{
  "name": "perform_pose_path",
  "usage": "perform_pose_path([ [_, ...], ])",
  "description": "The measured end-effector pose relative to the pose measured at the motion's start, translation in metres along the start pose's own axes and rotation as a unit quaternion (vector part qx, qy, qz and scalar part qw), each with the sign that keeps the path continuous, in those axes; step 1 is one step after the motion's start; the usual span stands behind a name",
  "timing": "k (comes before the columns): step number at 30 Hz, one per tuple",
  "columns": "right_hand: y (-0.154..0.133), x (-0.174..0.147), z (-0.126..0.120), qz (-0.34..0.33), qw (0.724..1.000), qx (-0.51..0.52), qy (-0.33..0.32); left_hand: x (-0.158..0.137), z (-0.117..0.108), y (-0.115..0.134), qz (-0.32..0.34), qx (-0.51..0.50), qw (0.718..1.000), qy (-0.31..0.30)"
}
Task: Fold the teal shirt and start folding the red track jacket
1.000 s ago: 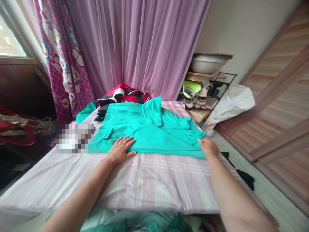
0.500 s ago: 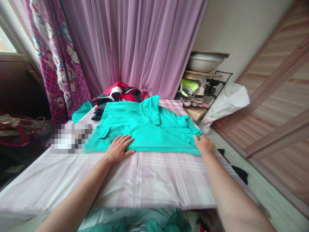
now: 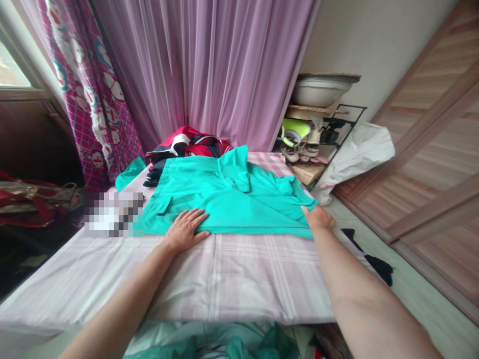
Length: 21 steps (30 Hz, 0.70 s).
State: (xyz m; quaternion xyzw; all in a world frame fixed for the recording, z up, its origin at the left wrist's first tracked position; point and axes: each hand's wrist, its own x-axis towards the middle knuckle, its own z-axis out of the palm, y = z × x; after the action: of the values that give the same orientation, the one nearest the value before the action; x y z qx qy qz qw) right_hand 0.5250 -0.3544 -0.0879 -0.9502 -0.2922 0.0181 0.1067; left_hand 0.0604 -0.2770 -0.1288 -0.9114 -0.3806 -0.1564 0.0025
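A turquoise jacket [image 3: 224,204] lies spread on the table, which has a pale checked cloth [image 3: 243,279]. Its pocket slit shows at the left, and one part is folded up near the middle. My left hand [image 3: 186,230] rests flat on the near edge of the jacket, fingers spread. At the jacket's right end, my right hand [image 3: 319,218] is closed on the fabric and holds that corner; its fingertips are partly hidden.
Red and dark clothing [image 3: 194,143] is heaped at the back of the table by purple curtains [image 3: 220,75]. A shoe rack [image 3: 318,112] with a basin [image 3: 320,92] and a white bag [image 3: 355,159] stand at the right. Several green clothes [image 3: 258,344] lie below the near edge.
My right hand has moved slightly to the right, drawing the jacket's corner outward. My left hand stays in place on the fabric. The view has shifted a little.
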Motion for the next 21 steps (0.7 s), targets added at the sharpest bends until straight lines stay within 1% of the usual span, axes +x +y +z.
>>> perform_pose_path([
  [2, -0.002, -0.003, -0.005, 0.007, 1.0, 0.0, -0.007, 0.0, 0.002, -0.001, 0.0, -0.003, 1.0, 0.007],
  [3, -0.004, -0.006, -0.008, 0.003, 1.0, -0.002, 0.007, 0.0, 0.003, -0.002, 0.0, -0.004, 1.0, 0.009],
  [4, -0.007, -0.01, -0.009, -0.014, 0.999, -0.005, 0.037, 0.001, 0.004, -0.002, 0.001, -0.005, 1.0, 0.011],
  [5, -0.012, -0.015, -0.009, -0.044, 0.996, -0.008, 0.08, 0.001, 0.004, -0.002, 0.001, -0.007, 1.0, 0.012],
  [7, -0.023, -0.03, -0.006, -0.148, 0.975, -0.016, 0.163, 0.001, 0.004, -0.001, -0.001, -0.007, 1.0, 0.011],
  [8, -0.03, -0.039, -0.002, -0.206, 0.96, -0.02, 0.187, 0.001, 0.004, -0.001, -0.003, -0.006, 1.0, 0.009],
  [9, -0.037, -0.048, 0.003, -0.259, 0.946, -0.022, 0.192, 0.001, 0.003, 0.0, -0.004, -0.005, 1.0, 0.005],
  [10, -0.044, -0.057, 0.008, -0.304, 0.935, -0.025, 0.18, 0.001, 0.003, 0.001, -0.006, -0.003, 1.0, 0.001],
  [11, -0.049, -0.064, 0.014, -0.341, 0.927, -0.029, 0.151, 0.001, 0.002, 0.001, -0.007, -0.001, 1.0, -0.003],
  [13, -0.056, -0.075, 0.024, -0.387, 0.919, -0.041, 0.068, 0.0, 0.002, 0.001, -0.008, 0.001, 1.0, -0.006],
  [14, -0.058, -0.077, 0.027, -0.392, 0.918, -0.05, 0.025, 0.0, 0.002, 0.001, -0.007, 0.001, 1.0, -0.005],
  [16, -0.059, -0.078, 0.03, -0.368, 0.927, -0.069, -0.039, 0.0, 0.002, 0.001, -0.005, 0.0, 1.0, -0.002],
  [18, -0.06, -0.078, 0.028, -0.336, 0.937, -0.076, -0.057, 0.0, 0.003, 0.001, -0.004, -0.001, 1.0, 0.002],
  [19, -0.063, -0.079, 0.026, -0.333, 0.939, -0.069, -0.05, 0.0, 0.003, 0.001, -0.004, -0.001, 1.0, 0.002],
  [21, -0.072, -0.086, 0.024, -0.353, 0.935, -0.035, -0.009, 0.0, 0.001, 0.002, -0.003, -0.001, 1.0, -0.001],
])
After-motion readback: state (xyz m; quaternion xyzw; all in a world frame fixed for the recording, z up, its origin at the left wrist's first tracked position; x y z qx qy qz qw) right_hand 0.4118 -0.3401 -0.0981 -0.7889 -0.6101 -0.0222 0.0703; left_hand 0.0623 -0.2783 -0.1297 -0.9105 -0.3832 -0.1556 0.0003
